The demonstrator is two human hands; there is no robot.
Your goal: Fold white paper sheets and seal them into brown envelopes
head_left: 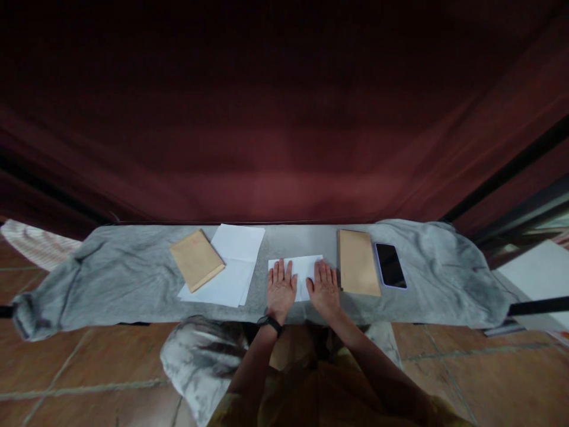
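Note:
A white sheet of paper (303, 270), which looks folded, lies on the grey cloth in front of me. My left hand (281, 289) rests flat on its left part, fingers stretched out and pointing away from me. On the right part my right hand (325, 290) is pressed flat too, its thumb turned inward. Bare paper shows between the two hands. Just right of my right hand is a stack of brown envelopes (359, 263). To the left lie larger white sheets (240, 255) with a crease across them, and a brown envelope (197, 259) sits partly on top of these.
A phone (391, 265) with a pale purple edge lies right of the envelope stack. Grey cloth (133, 273) covers the narrow table and bunches up at both ends. Dark red fabric (284, 148) hangs behind the table's far edge. Tiled floor (89, 367) shows below.

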